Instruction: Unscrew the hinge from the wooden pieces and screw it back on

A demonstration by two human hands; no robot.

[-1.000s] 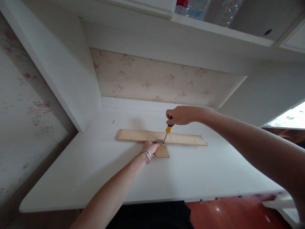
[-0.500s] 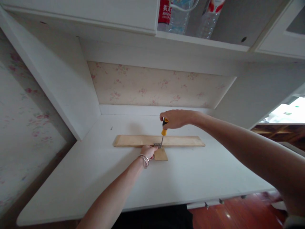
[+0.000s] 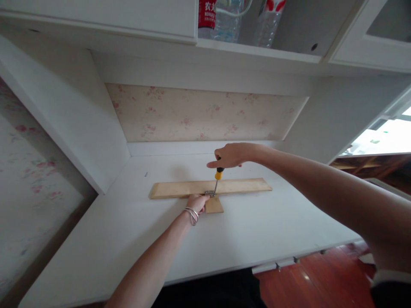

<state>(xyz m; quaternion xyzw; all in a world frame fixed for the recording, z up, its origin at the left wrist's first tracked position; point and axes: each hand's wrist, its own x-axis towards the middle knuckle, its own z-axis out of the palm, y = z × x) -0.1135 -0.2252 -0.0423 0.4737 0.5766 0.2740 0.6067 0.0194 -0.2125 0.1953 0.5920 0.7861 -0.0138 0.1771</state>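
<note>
Two hands busy: our right hand (image 3: 229,155) grips screwdriver (image 3: 218,179) upright on hinge (image 3: 209,193); left hand (image 3: 195,202) pins small wood piece (image 3: 214,206) against plank (image 3: 210,187). Keep tip seated, press straight down.

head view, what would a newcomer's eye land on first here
The right hand at mid-desk grips a yellow-handled screwdriver upright, tip down on a small metal bracket where two wooden boards meet. The left hand, bangles at its wrist, steadies the long board on the white desk.

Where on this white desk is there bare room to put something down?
The desk is bare between the long wooden strip and its near edge, and behind the strip up to the back wall. It is crowded mid-strip, where the left hand, right hand and screwdriver meet.
</note>
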